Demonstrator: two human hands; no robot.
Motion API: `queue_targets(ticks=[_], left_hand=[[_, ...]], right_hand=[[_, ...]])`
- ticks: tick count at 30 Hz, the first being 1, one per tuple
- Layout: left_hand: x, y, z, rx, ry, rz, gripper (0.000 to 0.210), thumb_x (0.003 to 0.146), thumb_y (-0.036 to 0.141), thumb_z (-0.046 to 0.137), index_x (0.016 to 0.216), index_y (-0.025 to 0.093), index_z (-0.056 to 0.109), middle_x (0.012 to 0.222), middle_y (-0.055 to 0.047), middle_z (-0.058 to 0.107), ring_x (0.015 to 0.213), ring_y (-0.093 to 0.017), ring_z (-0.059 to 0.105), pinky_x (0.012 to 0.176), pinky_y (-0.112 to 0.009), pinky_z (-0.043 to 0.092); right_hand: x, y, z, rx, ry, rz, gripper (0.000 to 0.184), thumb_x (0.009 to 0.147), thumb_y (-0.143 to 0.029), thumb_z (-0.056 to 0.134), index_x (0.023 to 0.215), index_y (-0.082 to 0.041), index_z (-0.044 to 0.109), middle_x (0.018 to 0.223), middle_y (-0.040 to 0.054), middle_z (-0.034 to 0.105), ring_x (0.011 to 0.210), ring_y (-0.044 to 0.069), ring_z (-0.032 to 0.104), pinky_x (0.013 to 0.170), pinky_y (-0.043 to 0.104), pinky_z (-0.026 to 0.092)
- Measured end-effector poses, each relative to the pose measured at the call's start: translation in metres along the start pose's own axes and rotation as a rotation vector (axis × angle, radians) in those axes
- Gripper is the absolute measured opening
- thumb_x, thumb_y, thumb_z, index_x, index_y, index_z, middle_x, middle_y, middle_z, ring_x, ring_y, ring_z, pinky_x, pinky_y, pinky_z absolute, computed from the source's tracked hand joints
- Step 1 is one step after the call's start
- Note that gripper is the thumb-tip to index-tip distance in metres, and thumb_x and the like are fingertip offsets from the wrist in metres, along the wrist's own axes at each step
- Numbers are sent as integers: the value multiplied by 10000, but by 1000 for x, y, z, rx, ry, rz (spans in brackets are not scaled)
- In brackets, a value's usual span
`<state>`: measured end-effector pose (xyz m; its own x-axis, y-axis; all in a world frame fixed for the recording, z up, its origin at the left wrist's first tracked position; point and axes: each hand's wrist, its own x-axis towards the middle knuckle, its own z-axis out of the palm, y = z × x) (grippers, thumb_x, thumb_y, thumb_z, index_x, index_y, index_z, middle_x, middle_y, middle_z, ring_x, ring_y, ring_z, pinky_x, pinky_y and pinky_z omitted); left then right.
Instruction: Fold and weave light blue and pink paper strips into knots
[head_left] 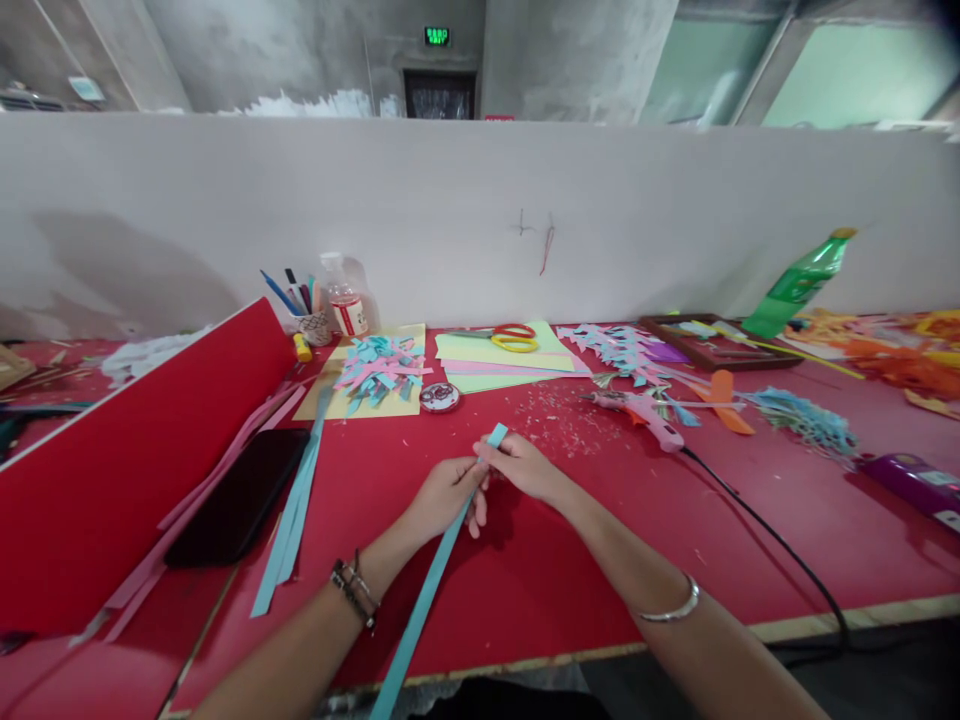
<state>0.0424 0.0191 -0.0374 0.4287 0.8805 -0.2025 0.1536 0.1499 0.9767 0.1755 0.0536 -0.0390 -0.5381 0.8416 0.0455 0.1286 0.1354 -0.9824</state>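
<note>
A long blue paper strip runs from the bottom edge of the view up to both hands, its short end sticking out above the fingers. My left hand pinches the strip between thumb and fingers. Close against it, my right hand grips the strip near its upper end. Left of the hands lie more blue paper strips, beside a black phone. Beyond the hands, a heap of pink and blue paper pieces rests on a yellow sheet.
A pink glue gun with a black cord lies to the right. Scissors sit on coloured paper sheets. A red board leans at left. Farther off stand a pen cup, a clear bottle and a tilted green bottle.
</note>
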Motion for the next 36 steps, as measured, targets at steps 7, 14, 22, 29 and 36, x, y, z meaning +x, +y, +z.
queue_targets(ticks=[7,14,22,29,36], left_hand=[[-1,2,-1,21,-33,-29,283,786,401,312,658,159,383,338,64,479,227,-60,416,252,-126,243],[0,3,-1,-3,-71,-29,274,786,399,307,645,171,362,337,70,474,222,-63,411,243,-127,234],[-2,0,-4,-44,-95,25,268,785,375,331,636,157,376,388,41,519,270,-61,458,288,-129,279],[-1,-2,-3,-29,-53,71,292,780,410,326,649,153,376,372,47,510,255,-55,440,285,-126,275],[1,-1,-2,-3,-30,64,286,780,406,327,660,153,386,375,50,504,249,-54,430,276,-127,273]], right_hand=[[1,3,-11,-225,91,5,460,759,-475,356,444,-148,428,386,-40,378,375,56,353,414,193,271],[0,-3,-16,-297,216,-79,494,785,-460,310,403,-158,390,364,-32,387,365,61,374,445,197,299],[3,0,-26,-155,416,-12,503,759,-528,285,409,-176,366,352,-36,363,360,72,367,426,205,298],[-2,-2,-1,-181,-14,-27,415,772,-479,325,558,-156,474,473,-29,457,445,69,414,444,188,305],[-5,-6,-11,-412,96,-61,456,800,-438,295,458,-167,428,411,-40,409,429,68,412,496,199,311]])
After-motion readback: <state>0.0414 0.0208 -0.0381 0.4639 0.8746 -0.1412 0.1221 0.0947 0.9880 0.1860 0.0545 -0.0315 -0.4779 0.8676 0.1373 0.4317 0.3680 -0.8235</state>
